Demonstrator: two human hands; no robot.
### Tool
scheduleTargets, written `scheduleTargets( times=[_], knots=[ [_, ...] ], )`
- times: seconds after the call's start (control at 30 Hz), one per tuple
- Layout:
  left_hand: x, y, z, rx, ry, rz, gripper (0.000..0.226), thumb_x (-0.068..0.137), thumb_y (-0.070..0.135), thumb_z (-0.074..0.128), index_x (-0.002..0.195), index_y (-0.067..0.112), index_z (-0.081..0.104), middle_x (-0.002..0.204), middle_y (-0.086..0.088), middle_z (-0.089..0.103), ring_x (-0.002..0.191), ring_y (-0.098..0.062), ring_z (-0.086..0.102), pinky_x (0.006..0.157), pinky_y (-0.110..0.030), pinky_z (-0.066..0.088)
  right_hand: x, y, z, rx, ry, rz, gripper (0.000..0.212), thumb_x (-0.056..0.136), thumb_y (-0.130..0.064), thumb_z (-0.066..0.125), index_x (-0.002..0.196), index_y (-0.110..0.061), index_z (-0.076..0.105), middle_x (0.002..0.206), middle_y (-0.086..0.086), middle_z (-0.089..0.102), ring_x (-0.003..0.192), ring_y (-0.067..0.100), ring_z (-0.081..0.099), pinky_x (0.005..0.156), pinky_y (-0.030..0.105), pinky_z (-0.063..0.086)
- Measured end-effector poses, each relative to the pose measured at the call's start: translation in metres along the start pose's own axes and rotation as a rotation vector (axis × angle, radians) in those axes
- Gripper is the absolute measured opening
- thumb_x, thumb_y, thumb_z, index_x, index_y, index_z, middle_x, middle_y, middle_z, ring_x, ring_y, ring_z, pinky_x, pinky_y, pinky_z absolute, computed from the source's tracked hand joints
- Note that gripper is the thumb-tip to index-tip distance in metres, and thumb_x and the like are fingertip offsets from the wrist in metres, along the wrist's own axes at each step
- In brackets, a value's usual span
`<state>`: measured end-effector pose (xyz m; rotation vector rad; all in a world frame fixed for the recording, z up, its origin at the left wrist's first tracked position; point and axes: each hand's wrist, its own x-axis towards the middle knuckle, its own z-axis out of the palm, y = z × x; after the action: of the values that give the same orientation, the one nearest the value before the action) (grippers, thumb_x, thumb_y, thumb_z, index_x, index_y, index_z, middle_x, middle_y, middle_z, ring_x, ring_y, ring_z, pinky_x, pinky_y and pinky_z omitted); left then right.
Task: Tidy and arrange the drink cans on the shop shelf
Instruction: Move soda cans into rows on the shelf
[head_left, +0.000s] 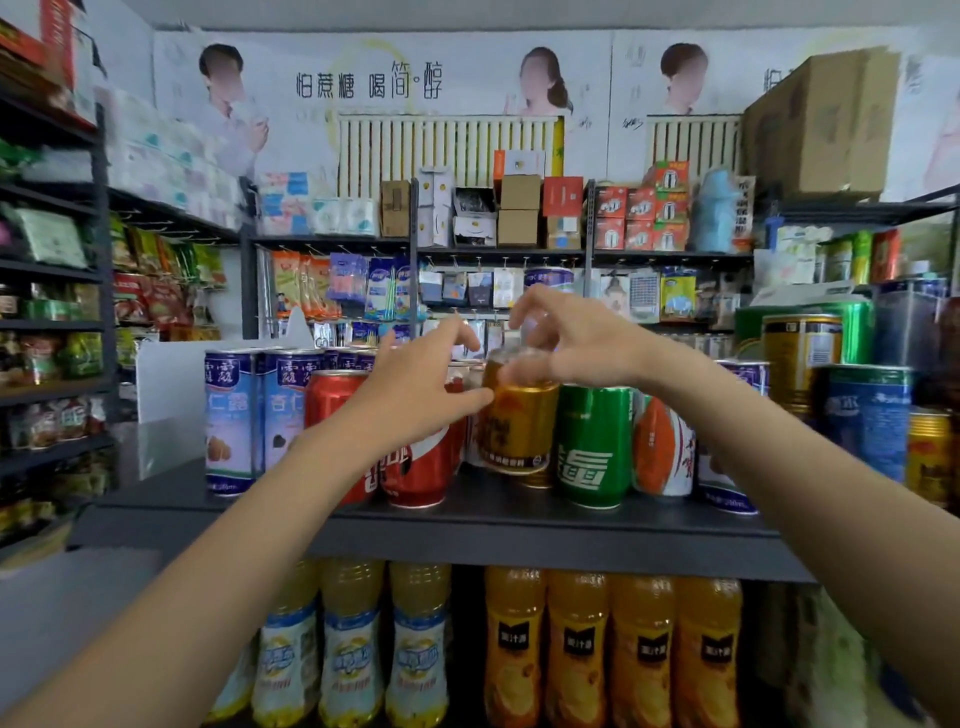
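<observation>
The step in hand looks like placing or straightening the short gold metal drink can (519, 421), which sits slightly raised in the front row on the dark grey shop shelf (467, 525). The right hand (566, 343) pinches the gold can's top rim with thumb and curled fingers. The left hand (421, 384) has its fingers spread loosely, the thumb tip touching the gold can's side; it grips nothing.

Just right of the gold can stands a green metal can (595, 447), touching or nearly so. Just left of it stand red metal cola cans (415, 467), partly behind the left hand. The next move probably calls for lowering the gold can straight down between these neighbours without knocking them.

The shelf's front edge lies near the gold can, so there is little spare room forward. More cans crowd behind it.
</observation>
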<state>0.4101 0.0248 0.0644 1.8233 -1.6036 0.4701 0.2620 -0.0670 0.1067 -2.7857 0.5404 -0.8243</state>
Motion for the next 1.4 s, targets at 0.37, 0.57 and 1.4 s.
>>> scheduleTargets(
  times=[0.37, 0.57, 1.4],
  knots=[
    [-0.001, -0.008, 0.023, 0.350, -0.047, 0.094, 0.036, 0.081, 0.047, 0.060, 0.111, 0.028, 0.052, 0.120, 0.013, 0.052, 0.128, -0.009, 0.034, 0.112, -0.047, -0.011, 0.014, 0.012, 0.047, -0.397, 0.069, -0.107, 0.029, 0.088, -0.042, 0.055, 0.094, -0.013, 0.053, 0.093, -0.001, 0.053, 0.099, 0.023, 0.054, 0.087, 0.036, 0.040],
    [0.002, -0.003, 0.027, 0.397, -0.050, 0.113, 0.035, 0.082, 0.051, 0.057, 0.107, 0.028, 0.053, 0.124, 0.012, 0.053, 0.129, -0.009, 0.035, 0.112, -0.046, -0.013, 0.031, 0.038, 0.003, -0.021, 0.601, 0.089, 0.055, 0.083, -0.030, 0.067, 0.128, -0.014, 0.043, 0.128, 0.013, 0.047, 0.112, 0.024, 0.049, 0.093, 0.028, 0.037],
    [-0.028, -0.048, -0.084, -1.712, 0.303, -0.233, 0.043, 0.086, 0.032, 0.058, 0.121, 0.008, 0.056, 0.119, -0.011, 0.063, 0.108, -0.018, 0.062, 0.095, -0.026, 0.048, 0.056, -0.118, 0.068, 0.958, 0.727, -0.095, 0.064, 0.064, -0.031, 0.083, 0.098, -0.017, 0.032, 0.107, 0.012, 0.054, 0.096, 0.022, 0.060, 0.085, 0.043, 0.052]
  ],
)
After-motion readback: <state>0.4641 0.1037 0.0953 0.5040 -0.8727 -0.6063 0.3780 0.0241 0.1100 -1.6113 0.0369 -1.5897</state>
